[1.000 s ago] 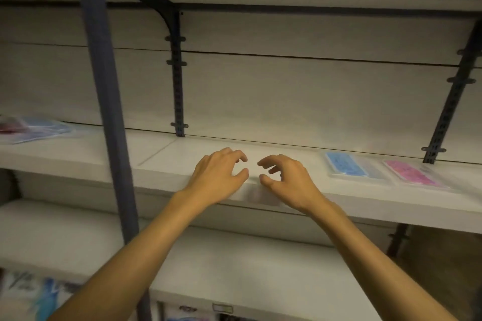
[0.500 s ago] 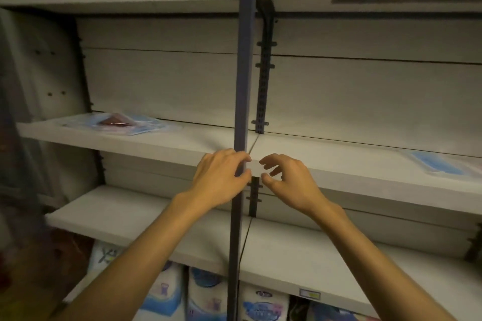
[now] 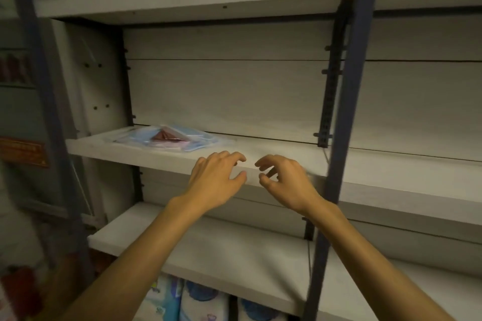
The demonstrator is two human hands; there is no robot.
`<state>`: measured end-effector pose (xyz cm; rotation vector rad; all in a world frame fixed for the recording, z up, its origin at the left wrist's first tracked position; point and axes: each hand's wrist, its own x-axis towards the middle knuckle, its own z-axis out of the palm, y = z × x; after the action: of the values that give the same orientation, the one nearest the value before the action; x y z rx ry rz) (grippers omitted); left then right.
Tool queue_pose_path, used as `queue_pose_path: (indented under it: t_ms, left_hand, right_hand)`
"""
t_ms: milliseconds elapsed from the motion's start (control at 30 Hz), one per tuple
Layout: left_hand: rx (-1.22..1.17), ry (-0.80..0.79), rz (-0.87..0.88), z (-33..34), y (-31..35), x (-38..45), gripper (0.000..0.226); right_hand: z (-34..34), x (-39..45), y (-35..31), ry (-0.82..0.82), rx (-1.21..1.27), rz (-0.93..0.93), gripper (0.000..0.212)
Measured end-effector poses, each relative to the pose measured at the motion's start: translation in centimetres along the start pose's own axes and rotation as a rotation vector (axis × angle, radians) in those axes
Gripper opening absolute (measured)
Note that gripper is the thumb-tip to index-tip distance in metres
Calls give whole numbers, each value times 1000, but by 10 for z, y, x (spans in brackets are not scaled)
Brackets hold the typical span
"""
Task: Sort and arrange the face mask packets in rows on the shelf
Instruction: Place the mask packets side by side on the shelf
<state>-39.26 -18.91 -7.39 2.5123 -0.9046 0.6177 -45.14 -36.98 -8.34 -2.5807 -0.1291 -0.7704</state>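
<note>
Clear plastic face mask packets [image 3: 169, 138], blue and pink inside, lie in a loose overlapping heap left of centre on the pale wooden middle shelf [image 3: 260, 150]. Both the left hand [image 3: 217, 181] and right hand [image 3: 284, 182] hover at centre frame, fingers loosely curled, holding nothing. Grabbing the slippery heap carelessly could slide packets off the shelf's front edge.

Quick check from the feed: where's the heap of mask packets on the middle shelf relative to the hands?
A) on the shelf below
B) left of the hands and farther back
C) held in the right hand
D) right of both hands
B: the heap of mask packets lies on the middle shelf, left of and behind the empty left hand and right hand.
</note>
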Motion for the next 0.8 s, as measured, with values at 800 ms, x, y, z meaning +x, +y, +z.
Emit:
queue_pose_path:
  t_ms: [800]
  left_hand:
    - [-49,12,-271,-4,-280,178,29]
  right_hand:
    - [139,189,-70,-6,-72,248,24]
